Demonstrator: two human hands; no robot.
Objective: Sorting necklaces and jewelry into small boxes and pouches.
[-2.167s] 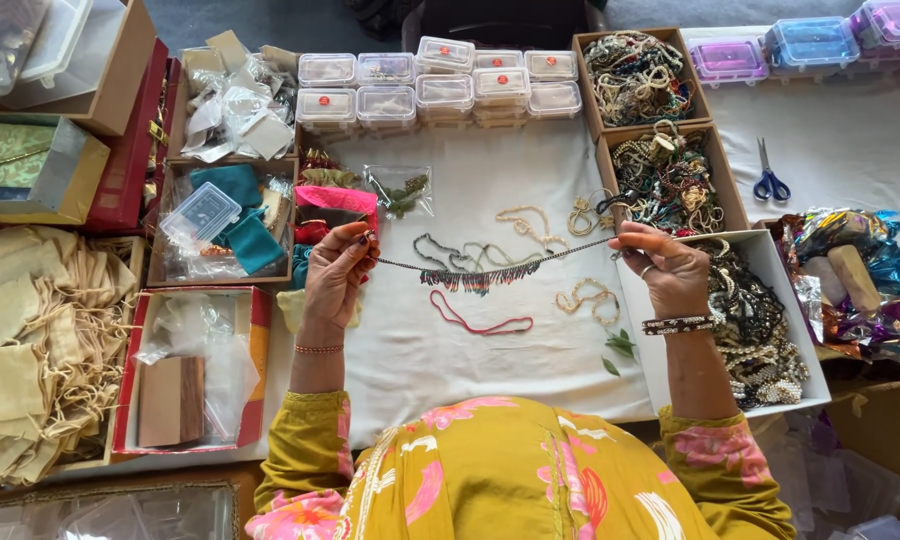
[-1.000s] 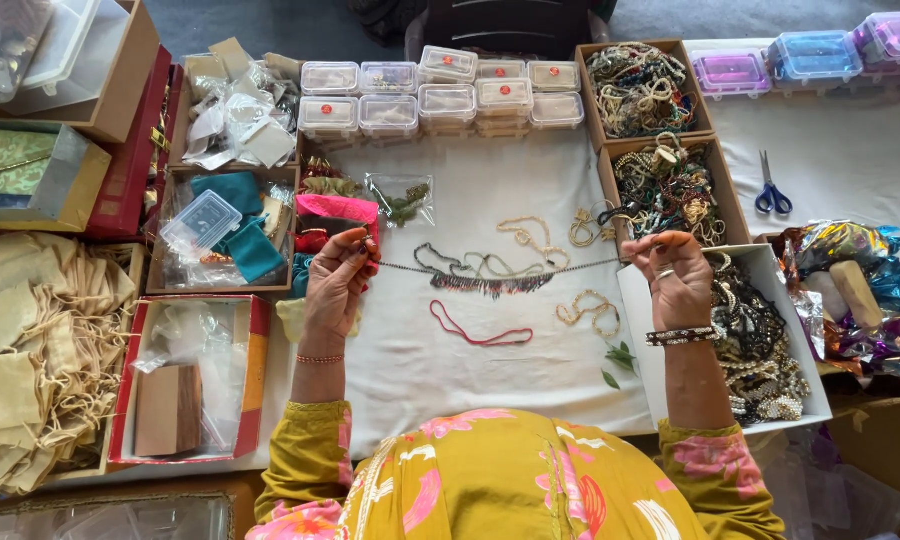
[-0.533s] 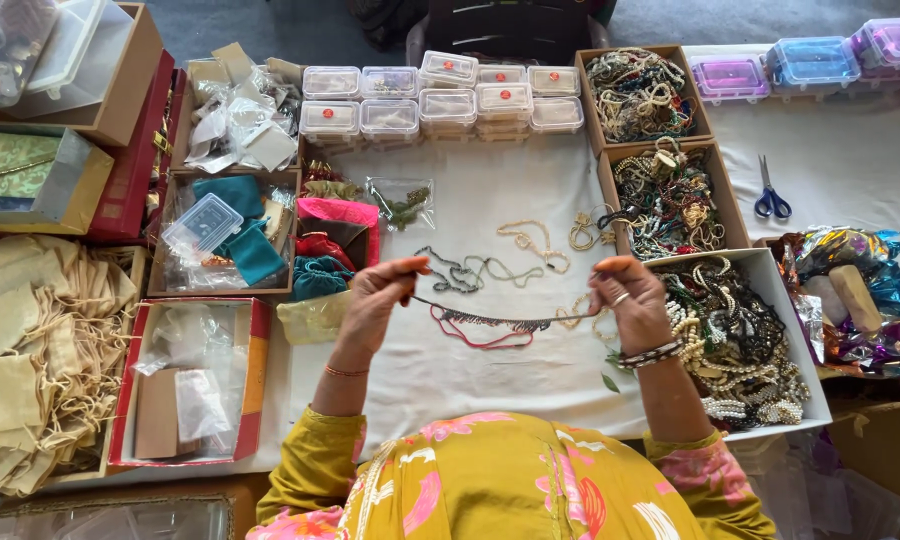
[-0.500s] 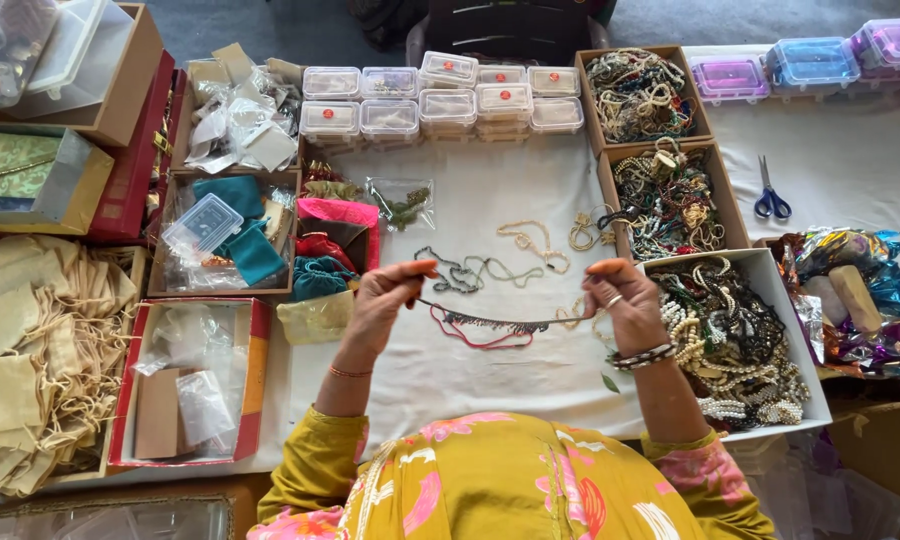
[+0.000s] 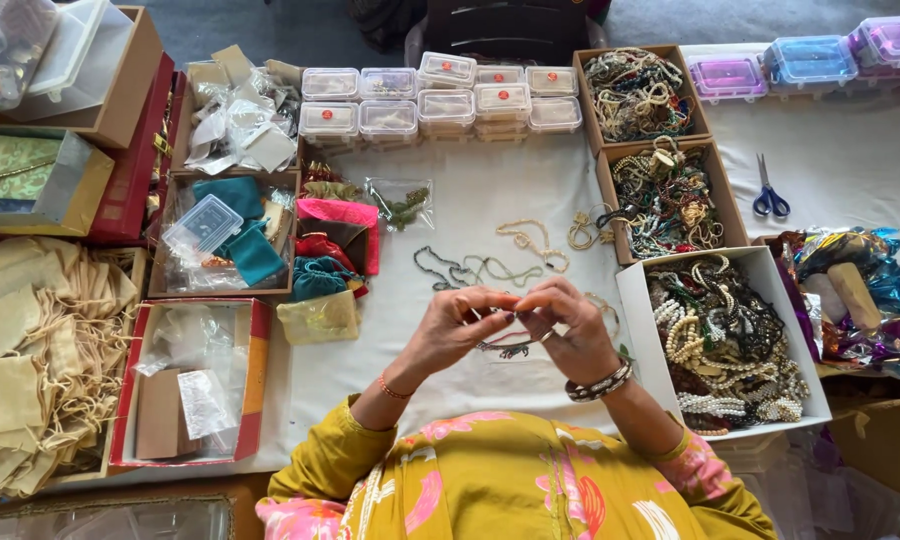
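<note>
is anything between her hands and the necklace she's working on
Nothing visible does. The left hand and right hand meet over the white cloth, both pinching the necklace, which hangs just under the fingers.

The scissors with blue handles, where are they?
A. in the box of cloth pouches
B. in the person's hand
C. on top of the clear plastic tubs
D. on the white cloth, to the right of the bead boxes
D: the scissors lie flat on the white cloth, just right of the cardboard bead box, away from both hands.
</note>
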